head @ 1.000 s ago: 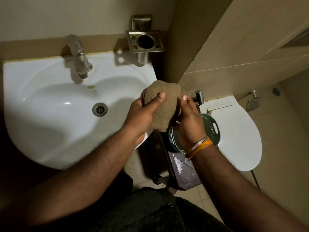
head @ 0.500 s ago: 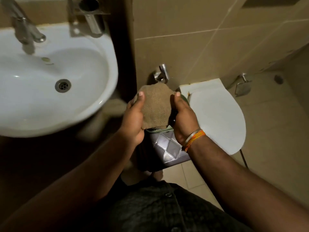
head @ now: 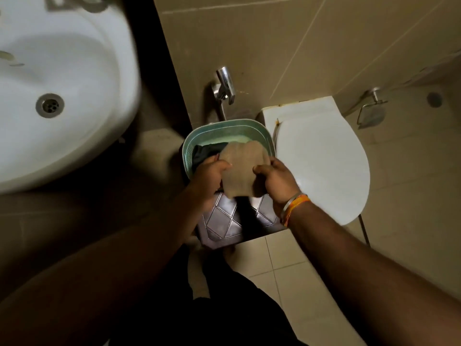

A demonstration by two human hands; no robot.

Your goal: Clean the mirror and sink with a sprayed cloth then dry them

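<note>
Both hands, left hand (head: 212, 174) and right hand (head: 277, 179), are being curled round a tan cloth (head: 243, 168), which is being held over the bin (head: 199, 141) beside the toilet (head: 321, 168). Judged: cloth is being put away or swapped; lowering into the bin is called for next. No writing is being shown.

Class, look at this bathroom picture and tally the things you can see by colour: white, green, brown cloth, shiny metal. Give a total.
White: 2, the sink and the toilet lid
Green: 1, the bin
Brown: 1, the cloth, gripped by the left hand and right hand
Shiny metal: 3, the sink drain, wall tap and paper holder
Total: 7
</note>
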